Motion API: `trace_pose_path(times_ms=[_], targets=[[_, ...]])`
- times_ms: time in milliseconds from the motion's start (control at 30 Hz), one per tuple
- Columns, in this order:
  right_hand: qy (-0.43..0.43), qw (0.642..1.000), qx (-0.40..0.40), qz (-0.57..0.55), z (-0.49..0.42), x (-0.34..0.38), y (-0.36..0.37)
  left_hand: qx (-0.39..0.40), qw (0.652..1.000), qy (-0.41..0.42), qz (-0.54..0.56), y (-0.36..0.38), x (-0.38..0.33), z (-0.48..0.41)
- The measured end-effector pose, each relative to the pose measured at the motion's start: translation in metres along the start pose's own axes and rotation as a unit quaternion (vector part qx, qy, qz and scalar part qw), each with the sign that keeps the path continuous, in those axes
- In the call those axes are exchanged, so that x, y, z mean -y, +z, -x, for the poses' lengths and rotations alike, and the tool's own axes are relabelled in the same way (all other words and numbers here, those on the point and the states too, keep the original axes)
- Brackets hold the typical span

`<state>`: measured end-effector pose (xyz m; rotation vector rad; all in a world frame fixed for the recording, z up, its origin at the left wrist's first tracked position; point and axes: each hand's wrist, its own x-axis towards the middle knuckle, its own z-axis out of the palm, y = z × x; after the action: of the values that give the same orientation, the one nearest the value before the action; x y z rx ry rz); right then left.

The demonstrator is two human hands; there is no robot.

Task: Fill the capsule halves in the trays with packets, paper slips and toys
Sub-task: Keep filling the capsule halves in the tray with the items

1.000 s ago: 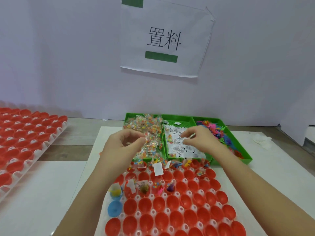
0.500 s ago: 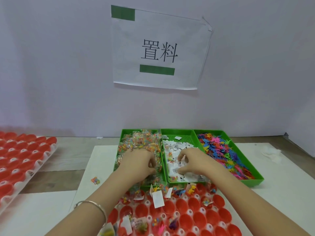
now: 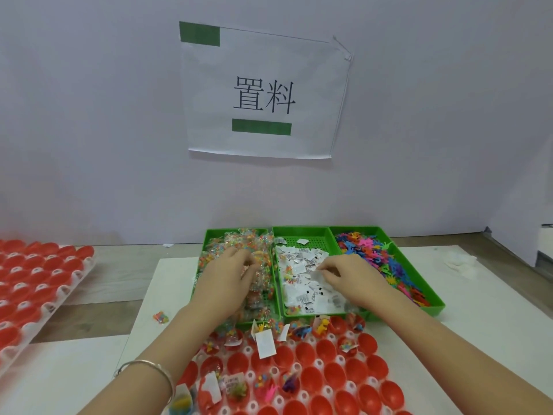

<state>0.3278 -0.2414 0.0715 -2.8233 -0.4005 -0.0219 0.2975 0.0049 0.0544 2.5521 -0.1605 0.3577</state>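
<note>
A: Okay, grips?
B: Right hand (image 3: 350, 278) pinches a paper slip (image 3: 317, 274) in the middle green bin (image 3: 311, 235). Left hand (image 3: 229, 281) curls into the packets (image 3: 239, 244); its fingertips are buried, so the hold is unclear.
A: Changes?
B: Both hands are lower, down in the bins, than a second ago. Capsule halves (image 3: 332, 366) are cut off at the bottom edge.
</note>
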Motion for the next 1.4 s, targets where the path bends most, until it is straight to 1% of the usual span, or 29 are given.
trace_pose_path(times_ms=[100, 167, 233, 333, 400, 433, 500, 533, 567, 600, 667, 733, 767, 800, 867, 933, 967, 1033, 1067, 1133, 1167, 1233, 1267, 1300, 1333, 1400], targets=[[0.003, 0.997, -0.03, -0.066, 0.003, -0.001, -0.002, -0.042, 0.992, -0.07, 0.1, -0.006, -0.004, 0.006], [-0.007, 0.992, -0.068, -0.102, 0.005, 0.003, -0.002, -0.075, 0.972, -0.122, 0.185, -0.011, -0.007, 0.012], [-0.015, 0.981, -0.114, -0.155, 0.009, 0.01, -0.005, -0.091, 0.938, -0.171, 0.288, -0.015, -0.01, 0.019], [-0.025, 0.949, -0.146, -0.28, 0.021, 0.03, -0.016, -0.074, 0.864, -0.219, 0.447, -0.022, -0.018, 0.031], [-0.045, 0.923, -0.138, -0.356, 0.032, 0.045, -0.025, -0.069, 0.822, -0.211, 0.525, -0.028, -0.024, 0.043], [-0.057, 0.91, -0.129, -0.39, 0.037, 0.052, -0.028, -0.072, 0.808, -0.203, 0.549, -0.031, -0.027, 0.05], [-0.079, 0.88, -0.116, -0.454, 0.049, 0.063, -0.031, -0.089, 0.793, -0.192, 0.571, -0.035, -0.035, 0.065], [-0.084, 0.867, -0.121, -0.475, 0.054, 0.068, -0.031, -0.101, 0.79, -0.191, 0.573, -0.036, -0.038, 0.072], [-0.082, 0.864, -0.137, -0.477, 0.058, 0.071, -0.029, -0.113, 0.79, -0.192, 0.571, -0.038, -0.041, 0.078], [-0.073, 0.873, -0.159, -0.455, 0.059, 0.074, -0.028, -0.121, 0.792, -0.196, 0.565, -0.038, -0.043, 0.084], [-0.043, 0.903, -0.19, -0.382, 0.056, 0.074, -0.025, -0.129, 0.791, -0.211, 0.56, -0.04, -0.043, 0.094], [0.003, 0.919, -0.178, -0.352, 0.051, 0.073, -0.026, -0.137, 0.772, -0.224, 0.579, -0.042, -0.041, 0.104], [0.028, 0.92, -0.16, -0.357, 0.048, 0.072, -0.028, -0.14, 0.763, -0.23, 0.587, -0.043, -0.04, 0.109], [0.049, 0.913, -0.144, -0.378, 0.048, 0.072, -0.029, -0.14, 0.76, -0.233, 0.59, -0.044, -0.038, 0.114], [0.062, 0.878, -0.124, -0.457, 0.049, 0.074, -0.03, -0.129, 0.775, -0.224, 0.577, -0.048, -0.036, 0.121], [0.036, 0.838, -0.109, -0.533, 0.057, 0.082, -0.029, -0.113, 0.793, -0.201, 0.564, -0.055, -0.037, 0.125], [0.016, 0.822, -0.097, -0.562, 0.063, 0.088, -0.028, -0.107, 0.794, -0.191, 0.566, -0.06, -0.039, 0.126], [-0.022, 0.801, -0.082, -0.592, 0.074, 0.099, -0.025, -0.093, 0.777, -0.178, 0.597, -0.069, -0.043, 0.126], [-0.032, 0.804, -0.086, -0.588, 0.076, 0.102, -0.024, -0.085, 0.763, -0.179, 0.615, -0.072, -0.045, 0.125], [-0.019, 0.831, -0.115, -0.543, 0.074, 0.104, -0.027, -0.079, 0.749, -0.19, 0.629, -0.074, -0.047, 0.125], [0.0, 0.844, -0.129, -0.52, 0.073, 0.103, -0.029, -0.079, 0.749, -0.195, 0.628, -0.074, -0.048, 0.125], [0.036, 0.85, -0.131, -0.509, 0.072, 0.101, -0.035, -0.076, 0.76, -0.192, 0.617, -0.074, -0.052, 0.126], [0.042, 0.843, -0.122, -0.523, 0.074, 0.102, -0.037, -0.073, 0.768, -0.184, 0.608, -0.074, -0.054, 0.128], [0.038, 0.827, -0.103, -0.551, 0.079, 0.104, -0.038, -0.073, 0.777, -0.177, 0.6, -0.076, -0.056, 0.128], [0.026, 0.803, -0.076, -0.59, 0.085, 0.108, -0.039, -0.076, 0.784, -0.171, 0.592, -0.078, -0.059, 0.13], [-0.004, 0.742, -0.012, -0.671, 0.102, 0.116, -0.039, -0.082, 0.795, -0.16, 0.579, -0.083, -0.065, 0.132]])
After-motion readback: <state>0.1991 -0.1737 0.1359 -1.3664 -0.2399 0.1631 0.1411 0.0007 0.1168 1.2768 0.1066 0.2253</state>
